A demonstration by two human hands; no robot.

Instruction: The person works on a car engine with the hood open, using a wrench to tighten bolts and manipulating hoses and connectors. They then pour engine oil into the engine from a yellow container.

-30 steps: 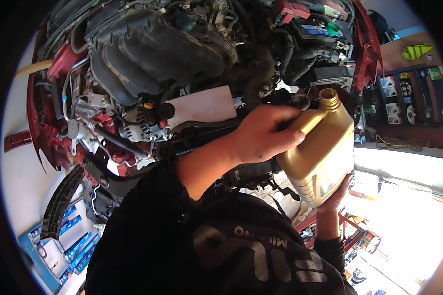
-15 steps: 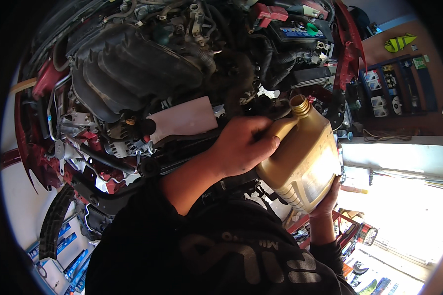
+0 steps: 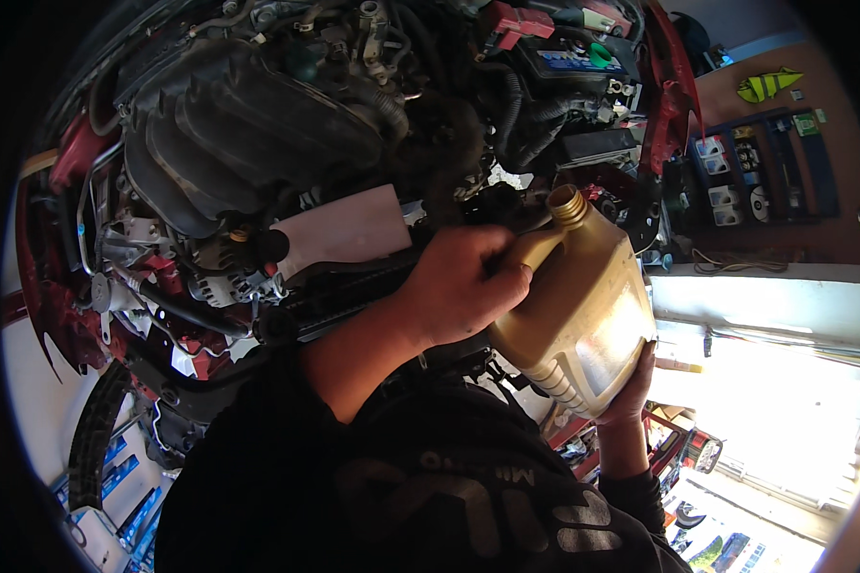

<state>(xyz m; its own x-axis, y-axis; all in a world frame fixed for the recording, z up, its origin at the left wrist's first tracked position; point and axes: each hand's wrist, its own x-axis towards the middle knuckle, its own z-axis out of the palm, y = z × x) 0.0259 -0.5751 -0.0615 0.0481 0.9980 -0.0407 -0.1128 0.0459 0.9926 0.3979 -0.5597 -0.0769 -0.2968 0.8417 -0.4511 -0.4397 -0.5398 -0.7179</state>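
A gold plastic oil jug [image 3: 583, 306] is tilted over the front of the open engine bay, its threaded mouth uncapped and facing up. My left hand [image 3: 468, 285] is wrapped round the jug's handle. Under its lower right end, my right hand [image 3: 631, 393] supports the base, with most of its fingers hidden behind the jug. To the left of my left hand, a pale pinkish plastic piece [image 3: 344, 227] lies slanted on the engine's front, its narrow end at a dark round part. I cannot see any liquid in the jug's mouth.
A black ribbed engine cover [image 3: 248, 134] fills the upper left. Behind the jug sit the battery [image 3: 578, 62] and thick corrugated hoses. Red body panels [image 3: 674, 86] flank the bay. A bright window [image 3: 774, 392], a wall shelf [image 3: 764, 172] and a red tool rack [image 3: 664, 444] stand on the right.
The whole view has shifted slightly left. Both hands keep their hold on the jug, which stays almost in place relative to the engine.
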